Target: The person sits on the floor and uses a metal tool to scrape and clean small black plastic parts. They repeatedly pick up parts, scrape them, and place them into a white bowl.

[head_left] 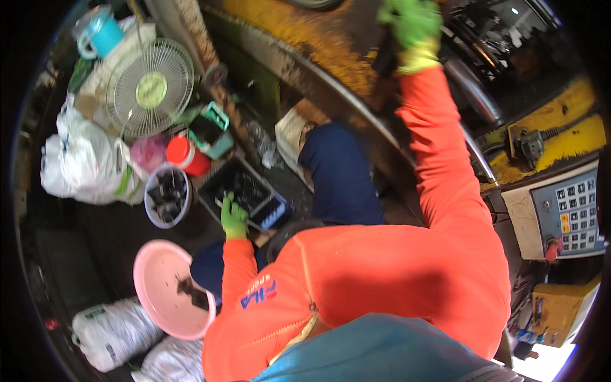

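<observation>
My left hand [234, 218], in a green glove, is over the near edge of a black rectangular tray [270, 184]. Its fingers look drawn together, and a small pale bit shows at their tips, too small to name. Dark pieces lie inside the tray. My right arm stretches far forward to the machine. There my right hand [414, 28], in a green glove with a yellow cuff, is smeared by motion beside the dark machine parts [503, 38]; its fingers cannot be made out.
Left of the tray stand a white bucket [150, 205] of dark parts, a red-lidded container [184, 153] and a fan [114, 86]. A pink basin [145, 280] sits by my leg. Worn yellow machine frame [340, 38] runs ahead; a button panel [541, 204] is at right.
</observation>
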Available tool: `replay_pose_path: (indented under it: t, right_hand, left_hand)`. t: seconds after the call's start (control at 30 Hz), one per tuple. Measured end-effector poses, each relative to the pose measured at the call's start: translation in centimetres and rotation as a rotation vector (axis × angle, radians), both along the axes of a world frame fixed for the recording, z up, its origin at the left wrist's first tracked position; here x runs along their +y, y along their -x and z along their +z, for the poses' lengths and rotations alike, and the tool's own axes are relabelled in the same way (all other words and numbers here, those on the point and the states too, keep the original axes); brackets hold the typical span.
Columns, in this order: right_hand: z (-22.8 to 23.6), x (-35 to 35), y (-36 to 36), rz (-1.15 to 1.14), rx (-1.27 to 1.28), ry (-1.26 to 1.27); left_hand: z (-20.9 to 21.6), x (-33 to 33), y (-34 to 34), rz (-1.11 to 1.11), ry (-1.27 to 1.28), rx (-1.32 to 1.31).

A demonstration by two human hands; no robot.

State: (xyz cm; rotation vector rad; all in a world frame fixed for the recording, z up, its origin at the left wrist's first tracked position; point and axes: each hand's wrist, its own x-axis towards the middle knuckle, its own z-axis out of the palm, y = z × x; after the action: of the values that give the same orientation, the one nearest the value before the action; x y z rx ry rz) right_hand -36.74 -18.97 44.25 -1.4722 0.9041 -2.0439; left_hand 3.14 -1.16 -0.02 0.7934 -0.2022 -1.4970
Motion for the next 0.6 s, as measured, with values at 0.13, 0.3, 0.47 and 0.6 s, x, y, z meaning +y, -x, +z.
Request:
replay_pose_path:
  t: [0.13, 0.3, 0.47, 0.6]
  right_hand:
    - [0.2, -8.0, -4.8, 0.041, 0.000, -0.204]
    - [1.6, -11.7, -8.2, -0.153, 0.335, -0.126]
    - [5.9, -10.6, -2.5, 0.258, 0.977, -0.418]
    - [10.9, -11.5, 8.3, -0.070, 0.891, 0.400]
  left_hand:
    - [-1.9, 0.9, -2.1, 0.042, -0.143, 0.049]
    - [-2.6, 2.6, -3.6, 0.149, -0.174, 0.160]
    - [-1.9, 3.5, -4.6, 0.182, -0.158, 0.091]
    - [-0.2, 3.3, -4.3, 0.281, -0.249, -0.047]
